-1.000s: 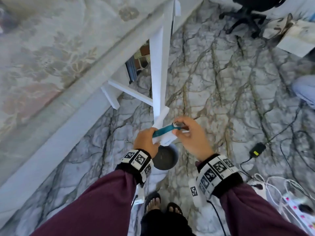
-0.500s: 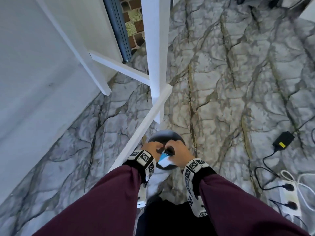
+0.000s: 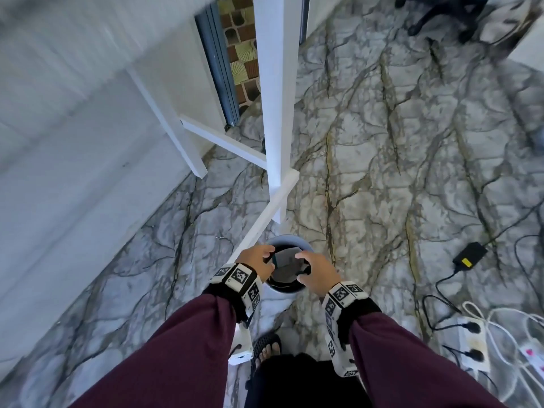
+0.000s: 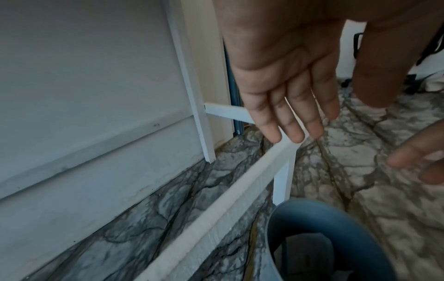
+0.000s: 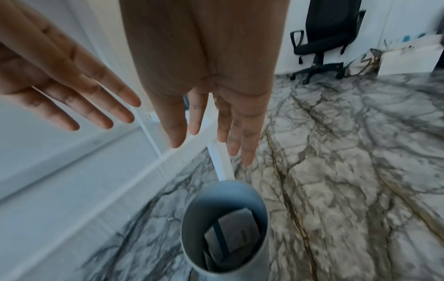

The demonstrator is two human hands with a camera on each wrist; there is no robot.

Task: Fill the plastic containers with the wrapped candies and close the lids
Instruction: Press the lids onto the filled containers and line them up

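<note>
Hovering at the lower centre of the head view, both hands are released, fingers spread and holding nothing, the left hand [image 3: 256,260] and right hand [image 3: 319,270] above a grey bin [image 3: 287,287] on the marble floor [image 3: 412,172]. White packaging [image 5: 236,233] with a teal strip lies inside the bin, beside a white table leg [image 3: 275,113]. No containers or candies show in any view, so filling and lid closing cannot be judged; this looks like clearing waste.
</note>
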